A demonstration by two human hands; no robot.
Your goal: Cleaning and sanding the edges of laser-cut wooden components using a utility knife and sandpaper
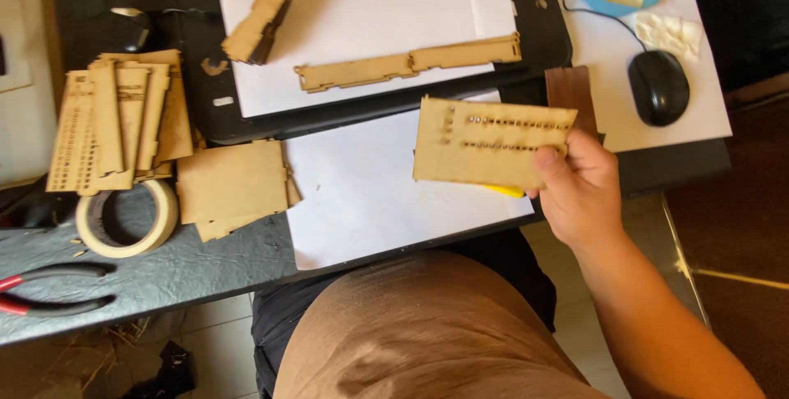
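Perforated wooden panel (491, 142): a thin rectangular laser-cut sheet with two rows of small holes, held in the air above the white paper sheet (370, 193) at the near edge of the desk (189, 263). Its long axis runs left to right, tilted slightly so the right end sits a little farther away. The right hand (579, 193) has it by the near right corner, the thumb pressed on the face and the fingers behind it, so the grip is closed on the panel and nearly the whole of it extends to the left of the hand. A yellow object (503, 190) shows just under the panel's near edge; what it is cannot be told. The left hand is not in view. Farther away, on a second white sheet, a long notched wooden strip (408, 62) lies roughly parallel to the held panel, with a small assembled wooden block (256, 23) to its left. At far left, a stack of cut wooden pieces (115, 124), a roll of masking tape (127, 218) and red-handled pliers (49, 288). Plain wooden squares (233, 184) lie between the tape and the paper. At far right, a black computer mouse (658, 87).
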